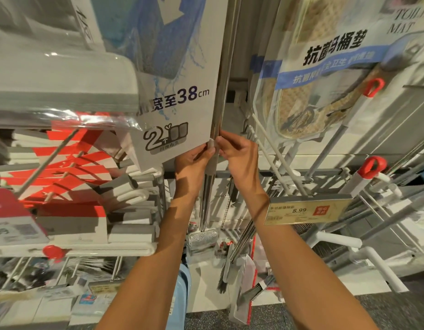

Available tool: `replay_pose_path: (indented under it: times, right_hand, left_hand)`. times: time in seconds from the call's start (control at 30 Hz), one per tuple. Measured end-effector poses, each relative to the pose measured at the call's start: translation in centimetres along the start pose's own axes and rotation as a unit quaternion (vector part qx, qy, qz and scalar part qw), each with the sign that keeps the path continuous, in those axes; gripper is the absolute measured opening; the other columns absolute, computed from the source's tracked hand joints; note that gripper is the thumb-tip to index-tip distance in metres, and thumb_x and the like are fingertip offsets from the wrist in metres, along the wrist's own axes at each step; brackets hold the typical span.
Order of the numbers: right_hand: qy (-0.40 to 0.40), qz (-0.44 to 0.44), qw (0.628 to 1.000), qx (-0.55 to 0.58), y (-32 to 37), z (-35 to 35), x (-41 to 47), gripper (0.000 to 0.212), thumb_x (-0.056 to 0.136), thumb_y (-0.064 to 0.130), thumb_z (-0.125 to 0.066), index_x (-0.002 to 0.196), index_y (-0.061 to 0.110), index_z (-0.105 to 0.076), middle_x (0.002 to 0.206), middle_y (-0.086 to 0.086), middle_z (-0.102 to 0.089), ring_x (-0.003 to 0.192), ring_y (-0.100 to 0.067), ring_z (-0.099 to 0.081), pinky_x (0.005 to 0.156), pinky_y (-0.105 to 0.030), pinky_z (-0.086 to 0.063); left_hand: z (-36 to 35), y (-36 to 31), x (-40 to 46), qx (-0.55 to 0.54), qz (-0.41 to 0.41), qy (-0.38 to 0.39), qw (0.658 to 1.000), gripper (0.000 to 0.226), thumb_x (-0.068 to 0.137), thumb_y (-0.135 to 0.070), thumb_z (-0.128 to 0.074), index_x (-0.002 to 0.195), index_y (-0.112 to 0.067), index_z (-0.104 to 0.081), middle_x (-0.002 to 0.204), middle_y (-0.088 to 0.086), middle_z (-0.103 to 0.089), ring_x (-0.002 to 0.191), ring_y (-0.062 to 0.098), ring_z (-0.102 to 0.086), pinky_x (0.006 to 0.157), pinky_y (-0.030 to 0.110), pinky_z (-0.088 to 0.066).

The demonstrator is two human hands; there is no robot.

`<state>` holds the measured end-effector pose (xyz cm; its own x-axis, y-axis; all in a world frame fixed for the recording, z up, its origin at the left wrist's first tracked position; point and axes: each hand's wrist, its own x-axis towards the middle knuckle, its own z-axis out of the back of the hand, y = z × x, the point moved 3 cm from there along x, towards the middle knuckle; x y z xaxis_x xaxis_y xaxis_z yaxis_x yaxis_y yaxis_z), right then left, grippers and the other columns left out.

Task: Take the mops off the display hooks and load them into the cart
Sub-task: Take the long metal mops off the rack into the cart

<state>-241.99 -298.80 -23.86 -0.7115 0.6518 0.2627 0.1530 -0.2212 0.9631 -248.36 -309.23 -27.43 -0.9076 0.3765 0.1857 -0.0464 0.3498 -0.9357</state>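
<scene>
A mop with a steel pole (222, 75) and a white packaging card (180, 96) printed "38cm" hangs upright in the middle of the display. My left hand (194, 160) grips the pole's grey sleeve (210, 163) from the left, just below the card. My right hand (239, 156) grips the same pole from the right, thumb up against it. The pole's lower steel section (204, 206) runs down between my wrists. More mop heads in clear plastic (63, 75) hang at the upper left. No cart is clearly in view.
White wire hooks (277, 160) with a yellow 8.99 price tag (306, 210) jut out at the right. Toilet mat packs (330, 67) hang at the upper right. Red-and-white packaged goods (70, 167) fill the left. Brushes (230, 263) and a light blue plastic item (184, 289) sit below.
</scene>
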Motion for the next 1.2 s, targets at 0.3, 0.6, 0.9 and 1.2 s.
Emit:
replay_pose_path:
  times: [0.3,0.6,0.9,1.2]
  right_hand:
    - [-0.016,-0.050,0.999,0.009,-1.7,0.3,-1.0,0.022,0.092,0.009,-0.069,0.114,0.006,-0.072,0.088,-0.003,-0.073,0.080,-0.006,-0.068,0.082,-0.029,-0.055]
    - [-0.014,-0.079,0.996,0.029,-2.6,1.8,-1.1,0.027,0.093,-0.009,-0.059,0.120,-0.013,-0.061,0.092,-0.002,-0.070,0.080,0.000,-0.069,0.082,-0.019,-0.056]
    - [0.028,-0.074,0.997,-0.014,-3.0,3.0,-0.9,0.030,0.099,-0.001,-0.054,0.127,-0.012,-0.058,0.120,-0.025,-0.066,0.105,-0.021,-0.063,0.091,-0.020,-0.051]
    - [0.068,-0.037,0.997,0.025,-2.5,2.6,-1.0,0.038,0.091,0.020,-0.067,0.119,-0.006,-0.066,0.115,-0.022,-0.071,0.106,-0.021,-0.070,0.090,-0.026,-0.054]
  left_hand:
    - [0.1,1.5,-0.6,0.052,0.016,0.016,0.998,0.031,0.094,0.002,-0.063,0.125,0.000,-0.065,0.106,0.002,-0.075,0.101,0.011,-0.068,0.090,0.022,-0.053]
    - [-1.3,1.7,-1.5,0.086,0.048,0.038,0.994,0.030,0.096,-0.006,-0.063,0.103,-0.033,-0.074,0.088,-0.014,-0.075,0.083,0.003,-0.067,0.082,0.030,-0.056]
    - [-1.9,2.0,-2.3,0.072,0.073,0.057,0.993,0.030,0.096,-0.003,-0.060,0.125,0.001,-0.067,0.114,0.003,-0.074,0.105,0.009,-0.070,0.101,0.037,-0.053]
    - [-1.6,0.8,-2.4,0.088,0.047,0.055,0.993,0.027,0.097,-0.007,-0.061,0.113,-0.026,-0.071,0.093,-0.021,-0.076,0.093,-0.002,-0.070,0.095,0.028,-0.055]
